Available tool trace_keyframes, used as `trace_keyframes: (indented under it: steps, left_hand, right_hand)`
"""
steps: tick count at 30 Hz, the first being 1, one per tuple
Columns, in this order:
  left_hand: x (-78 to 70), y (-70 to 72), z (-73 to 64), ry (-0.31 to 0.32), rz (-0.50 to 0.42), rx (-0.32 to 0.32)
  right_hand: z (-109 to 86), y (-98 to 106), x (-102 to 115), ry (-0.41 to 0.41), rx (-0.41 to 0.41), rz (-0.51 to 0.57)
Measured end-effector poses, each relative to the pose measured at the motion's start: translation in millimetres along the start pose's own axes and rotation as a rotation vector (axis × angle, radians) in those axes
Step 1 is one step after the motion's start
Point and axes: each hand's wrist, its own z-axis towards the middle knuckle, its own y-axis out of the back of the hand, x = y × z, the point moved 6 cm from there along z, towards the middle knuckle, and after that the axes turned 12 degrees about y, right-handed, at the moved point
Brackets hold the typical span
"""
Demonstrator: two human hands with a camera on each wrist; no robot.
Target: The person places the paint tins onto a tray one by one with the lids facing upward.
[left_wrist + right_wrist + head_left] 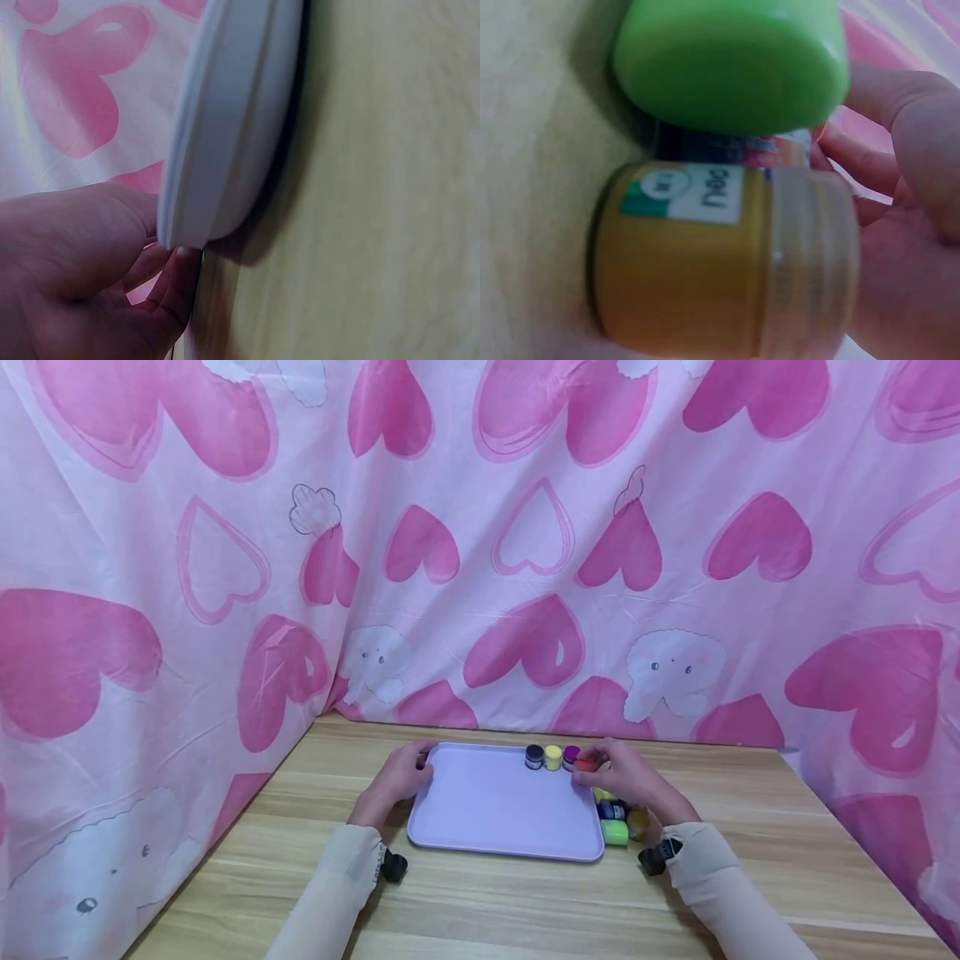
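A pale lilac tray (495, 810) lies on the wooden table. My left hand (397, 772) holds its far left corner, thumb at the rim (180, 217) and fingers lower down. Over the far right corner, my right hand (628, 770) pinches a small red-orange paint jar (585, 766). Just left of that jar, a purple jar (571, 753), a yellow jar (552, 757) and a black jar (534, 757) stand in a row along the tray's far edge. In the right wrist view the held jar is mostly hidden behind other jars.
Outside the tray's right edge, below my right forearm, sit a light green jar (615, 832), a dark blue jar (611, 810), an ochre jar (690, 277) and a partly hidden yellow jar (603, 794). A pink heart-patterned curtain (517, 543) hangs behind the table (480, 902).
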Motion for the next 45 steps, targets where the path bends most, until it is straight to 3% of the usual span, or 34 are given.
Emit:
trace_keyframes:
  steps: [16,24,30,37,45]
  left_hand:
    - [-1.8,0.4,-1.7,0.012,0.002,0.002]
    - [-3.1,2.0,-3.1,-0.038,-0.008,-0.014]
    - [-2.6,1.9,-2.2,-0.037,-0.005,-0.013]
    - [-5.7,-1.2,1.8,0.005,-0.003,0.004]
    - [-2.7,0.4,-2.2,-0.016,0.007,-0.009]
  right_hand:
    - [3.9,-6.4,-2.8,0.033,-0.037,-0.062]
    - [4.9,-6.6,1.2,0.078,-0.029,-0.082]
    - [5.4,-7.5,-0.1,0.069,-0.028,-0.088]
    - [4.1,-4.7,-3.2,0.034,-0.051,-0.093]
    - [2.4,-4.3,-1.2,0.041,-0.062,-0.086]
